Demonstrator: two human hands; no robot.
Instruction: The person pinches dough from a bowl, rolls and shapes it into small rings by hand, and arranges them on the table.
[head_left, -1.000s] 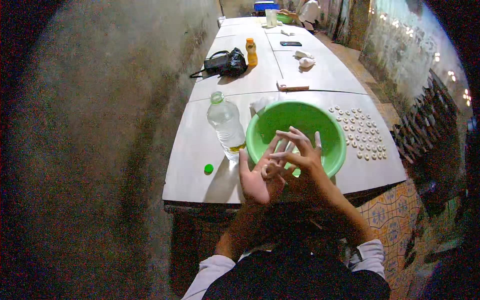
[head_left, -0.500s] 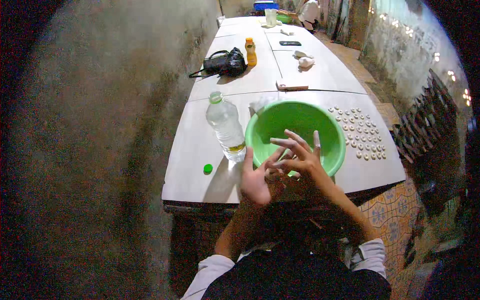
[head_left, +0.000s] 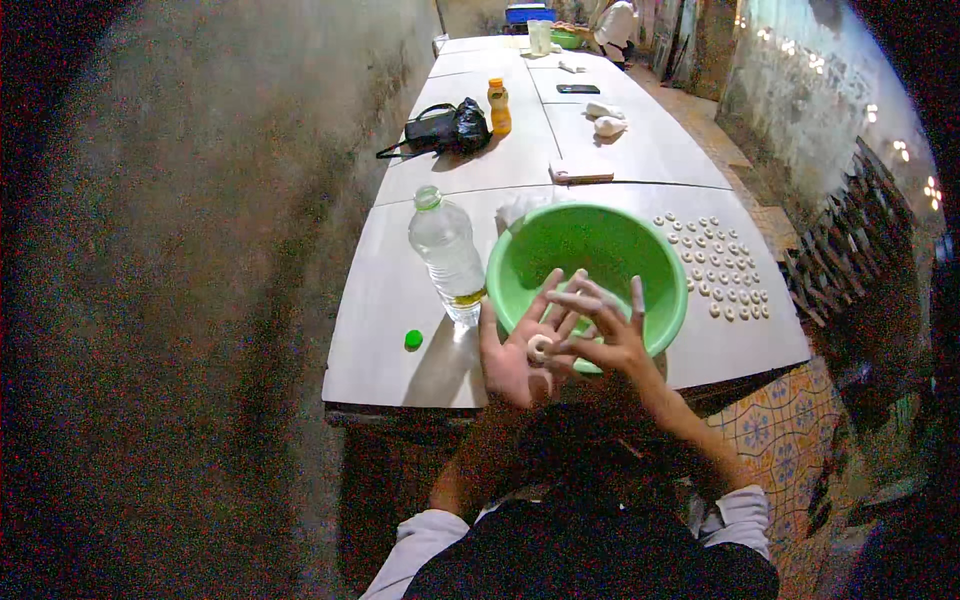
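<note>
My left hand is palm up in front of the green basin, fingers extended. A small pale dough ring lies on it at the base of the fingers. My right hand hovers over the left with fingers spread and whitish on the tips. Its thumb and forefinger come close to the ring's right side; whether they touch it I cannot tell. To the right of the basin, several similar dough rings sit in rows on the white table.
A clear plastic bottle, uncapped, stands left of the basin, its green cap nearby. Farther back are a black bag, an orange bottle, a phone and white lumps. Another person is at the far end.
The right hand's fingers have lifted off the left palm a little. The dough ring, mostly hidden before, now shows plainly on the left hand.
</note>
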